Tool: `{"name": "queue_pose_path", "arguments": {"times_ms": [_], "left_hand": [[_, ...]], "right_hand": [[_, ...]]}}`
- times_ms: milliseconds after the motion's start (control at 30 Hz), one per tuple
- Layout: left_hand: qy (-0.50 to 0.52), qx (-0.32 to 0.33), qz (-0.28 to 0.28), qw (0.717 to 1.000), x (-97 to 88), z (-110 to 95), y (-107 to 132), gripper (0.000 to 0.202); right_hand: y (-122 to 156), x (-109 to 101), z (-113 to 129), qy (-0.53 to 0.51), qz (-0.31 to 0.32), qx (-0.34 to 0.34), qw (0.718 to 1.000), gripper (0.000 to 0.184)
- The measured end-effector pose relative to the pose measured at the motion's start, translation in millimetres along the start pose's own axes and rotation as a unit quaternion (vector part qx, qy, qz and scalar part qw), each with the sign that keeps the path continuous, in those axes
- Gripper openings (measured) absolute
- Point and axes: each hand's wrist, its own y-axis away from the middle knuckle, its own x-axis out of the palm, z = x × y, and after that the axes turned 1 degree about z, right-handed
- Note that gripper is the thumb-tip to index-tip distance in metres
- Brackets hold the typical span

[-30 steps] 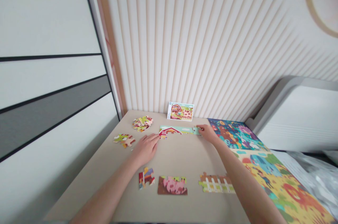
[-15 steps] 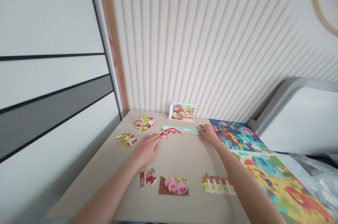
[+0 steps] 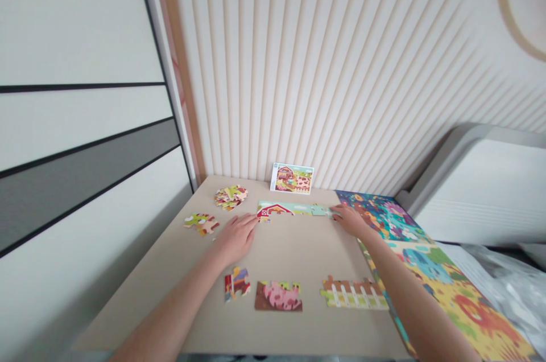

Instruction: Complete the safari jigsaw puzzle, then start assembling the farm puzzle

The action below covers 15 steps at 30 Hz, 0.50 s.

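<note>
Well, right hand (image 3: 350,221) at puzzle strip (image 3: 298,208)

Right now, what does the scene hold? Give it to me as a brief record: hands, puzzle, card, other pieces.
Left hand: fingers at the left end of the barn strip
Right hand: fingers at the pale blue pieces, strip's right end
Picture card: standing behind the strip
Piece pile: table's far left
Near side: pig section, fence section to its right
</note>
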Motion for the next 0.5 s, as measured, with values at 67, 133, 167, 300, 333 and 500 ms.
{"name": "queue_pose_path", "arguments": {"times_ms": [67,133,167,300,333,500], "left_hand": [[0.001,0.002,0.001,1.0,0.3,0,0,0.043],[0.005,0.003,-0.001,1.0,0.5,1,0,0.043],[0.007,0.002,-0.002,1.0,0.6,1,0,0.043],[0.013,0.001,-0.006,1.0,0.6,1,0,0.043],[0.013,0.002,-0.005,1.0,0.4,1,0,0.043],[0.0,0.002,0.004,1.0,-1.9,-1,0,0.044]], "right_hand": [[-1,-1,0,0.005,-0.007,0.004,1.0,0.036],[-2,-2,3,0.007,-0.016,0.004,1.0,0.038],[-2,-1,6,0.006,-0.02,0.002,1.0,0.04],[-6,3,22,-0.015,-0.018,-0.038,0.999,0.051],[-7,4,25,-0.022,-0.015,-0.048,0.998,0.053],[-10,8,35,-0.043,-0.016,-0.062,0.997,0.052]]}}
